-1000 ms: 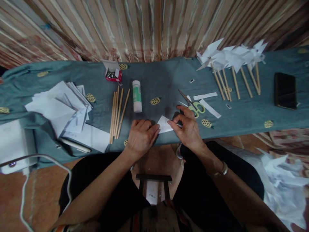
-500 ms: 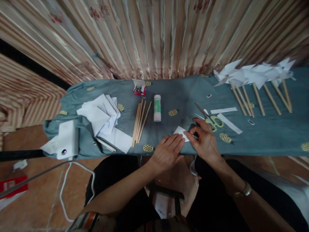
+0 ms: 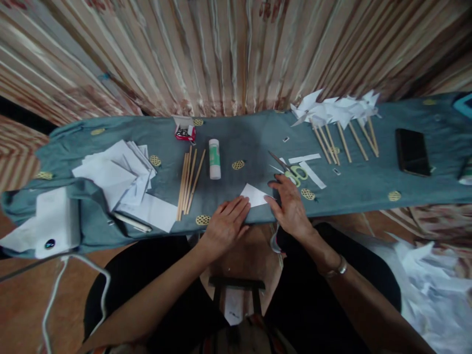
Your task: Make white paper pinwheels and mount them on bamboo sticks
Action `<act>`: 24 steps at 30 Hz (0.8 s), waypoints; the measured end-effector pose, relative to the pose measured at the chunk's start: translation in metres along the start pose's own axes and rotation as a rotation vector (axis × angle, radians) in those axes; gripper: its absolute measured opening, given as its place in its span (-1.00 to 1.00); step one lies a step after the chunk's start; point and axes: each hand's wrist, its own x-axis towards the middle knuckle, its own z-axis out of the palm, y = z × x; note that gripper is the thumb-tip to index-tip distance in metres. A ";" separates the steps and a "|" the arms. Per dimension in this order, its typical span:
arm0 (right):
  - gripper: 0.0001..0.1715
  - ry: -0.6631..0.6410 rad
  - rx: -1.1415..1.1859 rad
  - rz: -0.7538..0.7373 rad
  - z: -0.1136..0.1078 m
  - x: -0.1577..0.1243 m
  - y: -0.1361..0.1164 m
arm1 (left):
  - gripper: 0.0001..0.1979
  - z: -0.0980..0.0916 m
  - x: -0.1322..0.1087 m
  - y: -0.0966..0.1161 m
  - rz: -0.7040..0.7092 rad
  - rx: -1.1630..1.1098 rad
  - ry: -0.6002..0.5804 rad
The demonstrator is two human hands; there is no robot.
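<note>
A small folded piece of white paper (image 3: 255,195) lies near the front edge of the cloth-covered table. My left hand (image 3: 226,222) rests flat on its left side, fingers stretched out. At the paper's right tip is the thumb of my right hand (image 3: 290,205); the other fingers are spread apart from it on the cloth. Just beyond that hand lie green-handled scissors (image 3: 295,173), beside narrow paper strips (image 3: 312,175). A glue stick (image 3: 214,160) lies further back, left of the paper.
Several wooden sticks (image 3: 187,182) and a paper stack (image 3: 106,172) lie to the left, with a pen (image 3: 132,222) and a white device (image 3: 57,221). Behind is an open box of pins (image 3: 185,132). Paper pinwheels (image 3: 341,110) and a phone (image 3: 413,152) are on the right.
The camera view has swung right, bringing the phone into sight. My hands have moved apart, and more of the folded paper shows between them. My right fingers have spread out.
</note>
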 end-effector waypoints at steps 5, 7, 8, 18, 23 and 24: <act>-0.71 0.018 0.031 -0.011 -0.004 -0.001 0.007 | -0.65 -0.012 -0.018 -0.009 0.000 0.016 0.056; -0.75 0.028 0.046 -0.015 -0.004 -0.001 0.007 | -0.66 -0.014 -0.022 -0.010 -0.002 0.019 0.070; -0.77 0.031 0.053 -0.015 -0.004 -0.001 0.007 | -0.67 -0.014 -0.023 -0.011 -0.002 0.022 0.076; -0.64 0.013 0.276 0.138 -0.019 0.006 -0.003 | -0.62 -0.014 -0.027 -0.008 -0.026 0.017 0.050; -0.73 -0.056 0.273 0.149 -0.020 0.005 -0.006 | -0.61 -0.016 -0.027 -0.008 -0.030 0.030 0.040; -0.76 -0.054 0.274 0.152 -0.019 0.004 -0.005 | -0.61 -0.017 -0.026 -0.008 -0.028 0.029 0.040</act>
